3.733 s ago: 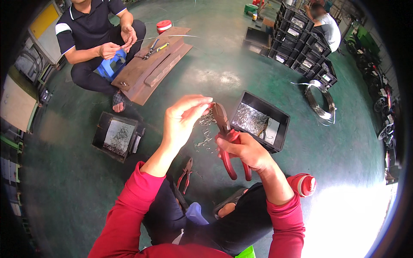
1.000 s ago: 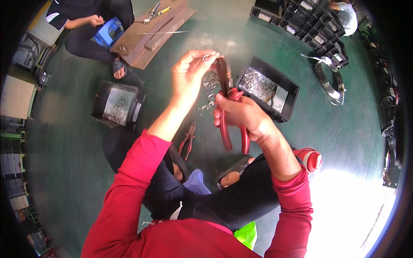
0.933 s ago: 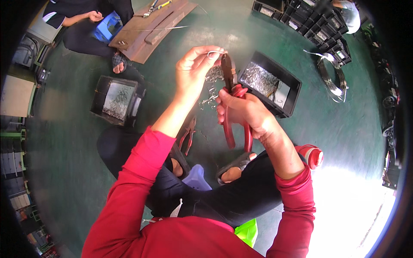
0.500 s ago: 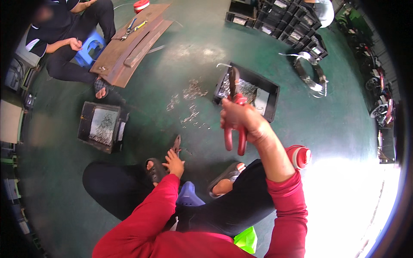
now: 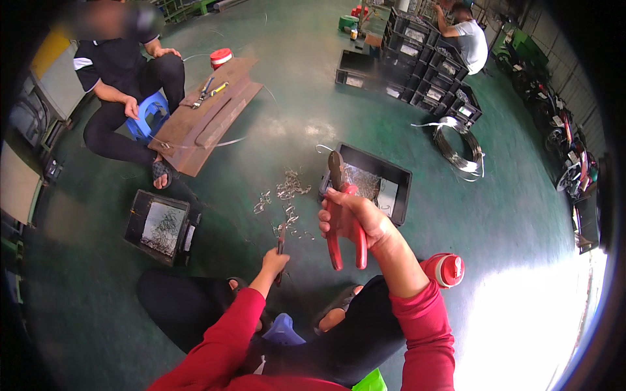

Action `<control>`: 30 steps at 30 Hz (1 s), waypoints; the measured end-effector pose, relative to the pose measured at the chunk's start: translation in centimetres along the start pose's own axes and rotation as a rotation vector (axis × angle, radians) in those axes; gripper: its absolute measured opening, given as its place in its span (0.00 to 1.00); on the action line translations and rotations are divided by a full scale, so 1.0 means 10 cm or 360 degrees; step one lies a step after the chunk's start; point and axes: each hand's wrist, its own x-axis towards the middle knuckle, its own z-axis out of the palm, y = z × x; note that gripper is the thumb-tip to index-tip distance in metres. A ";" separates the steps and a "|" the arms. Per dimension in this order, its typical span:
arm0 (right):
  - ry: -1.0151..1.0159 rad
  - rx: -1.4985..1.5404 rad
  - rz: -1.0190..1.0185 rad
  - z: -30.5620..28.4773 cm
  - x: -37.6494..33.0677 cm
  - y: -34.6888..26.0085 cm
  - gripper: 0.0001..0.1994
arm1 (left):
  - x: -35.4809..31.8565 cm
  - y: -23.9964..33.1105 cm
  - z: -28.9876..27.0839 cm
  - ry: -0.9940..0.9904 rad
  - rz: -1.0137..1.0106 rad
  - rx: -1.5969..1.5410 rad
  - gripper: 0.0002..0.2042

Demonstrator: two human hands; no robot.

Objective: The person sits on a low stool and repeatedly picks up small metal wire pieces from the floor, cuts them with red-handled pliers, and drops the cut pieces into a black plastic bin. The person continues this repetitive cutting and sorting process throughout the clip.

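My right hand [image 5: 355,215] is wrapped round a large pair of red-handled pliers [image 5: 336,171], held up with the jaws pointing away from me. At the jaw tips shows a short bent piece of pale wire [image 5: 323,148]. Lower and to the left, my left hand [image 5: 275,262] is closed on a second, smaller pair of pliers [image 5: 281,242], its jaws toward the floor pile. Small bent metal pieces [image 5: 291,186] lie scattered on the green floor just beyond it. Behind the right hand stands a black crate [image 5: 405,199] with many small metal pieces and a white paper in it.
Another black crate [image 5: 135,218] with metal pieces is at left. Beyond it, a seated person [image 5: 124,85] is beside a brown board [image 5: 186,140] bearing tools. Stacked black crates [image 5: 417,72] and a wire coil [image 5: 447,153] stand far right; a red-lidded container [image 5: 450,270] is by my right knee.
My left hand has closed on the smaller pliers and moved them up from beside my foot toward the scattered pieces. My right hand still holds the red-handled pliers. The view has tilted up.
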 end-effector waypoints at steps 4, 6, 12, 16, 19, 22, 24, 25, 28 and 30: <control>0.0315 -0.0385 -0.0237 0.16 -0.02 -0.04 0.15 | -0.54 1.36 -0.67 -0.0246 0.0503 -0.0529 0.06; 0.0415 -0.0564 -0.0298 0.24 -0.01 -0.05 0.16 | -0.88 1.88 -1.00 -0.0196 0.0818 -0.0413 0.09; 0.0519 -0.0824 -0.0392 0.37 0.16 -0.02 0.15 | -1.41 2.35 -1.47 -0.0420 0.0833 -0.0154 0.21; 0.0543 -0.0818 -0.0347 0.36 0.30 0.01 0.14 | -1.39 2.23 -1.35 -0.0349 0.0926 -0.0386 0.13; 0.0549 -0.0792 -0.0345 0.38 0.37 0.04 0.14 | -1.34 2.19 -1.37 -0.0330 0.0932 -0.0207 0.20; 0.0559 -0.0798 -0.0340 0.41 0.42 0.04 0.14 | -1.32 2.19 -1.38 -0.0259 0.0985 -0.0161 0.19; 0.0544 -0.0803 -0.0325 0.43 0.44 0.05 0.14 | -1.31 2.19 -1.39 -0.0195 0.1038 -0.0133 0.17; 0.0520 -0.0802 -0.0319 0.43 0.45 0.05 0.14 | -1.31 2.19 -1.39 -0.0160 0.1067 -0.0101 0.16; 0.0507 -0.0825 -0.0313 0.44 0.47 0.06 0.14 | -1.31 2.18 -1.39 -0.0107 0.1108 -0.0030 0.13; 0.0503 -0.0845 -0.0316 0.43 0.48 0.06 0.15 | -1.31 2.18 -1.39 -0.0081 0.1109 0.0021 0.13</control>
